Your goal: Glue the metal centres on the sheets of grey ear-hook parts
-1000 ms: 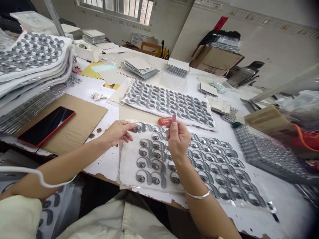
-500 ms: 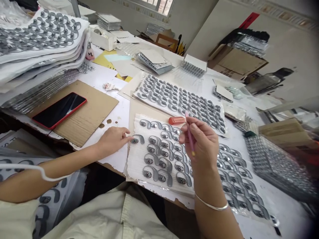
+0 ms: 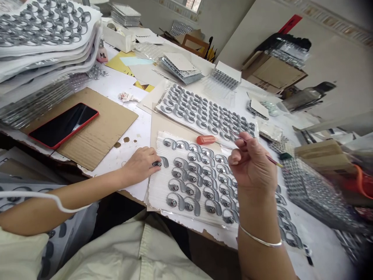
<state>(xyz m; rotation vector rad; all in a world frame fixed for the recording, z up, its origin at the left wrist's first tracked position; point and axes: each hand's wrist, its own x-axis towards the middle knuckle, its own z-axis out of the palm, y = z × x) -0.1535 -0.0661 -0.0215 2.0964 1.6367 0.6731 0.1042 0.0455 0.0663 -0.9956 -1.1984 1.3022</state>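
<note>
My left hand (image 3: 142, 163) is closed, thumb and fingertips pinching a grey hook-shaped piece (image 3: 164, 161) at the left edge of a white ridged sheet (image 3: 159, 186). That piece looks like an ear-hook earphone shell with a dark, shiny round part, partly covered by my fingers. Over the right part of the sheet, my right hand (image 3: 255, 163) is raised and closed around a thin purple stick (image 3: 274, 160) with a yellowish end. Its other end is hidden by my fingers. Similar grey pieces (image 3: 192, 167) lie in rows on the sheet. An orange-red tube-like handle (image 3: 206, 139) lies beyond them.
Another sheet of grey pieces (image 3: 204, 112) lies behind. On the left are a phone (image 3: 64, 125) on cardboard (image 3: 116, 116), a tall stack of loaded sheets (image 3: 67, 58) and a pink bottle (image 3: 101, 53). Clear plastic trays (image 3: 323, 190) and a cardboard box (image 3: 320, 155) stand right.
My right hand has moved right with the stick, which now tilts more sideways. My left fingers have curled further over the grey piece. The view has shifted slightly.
</note>
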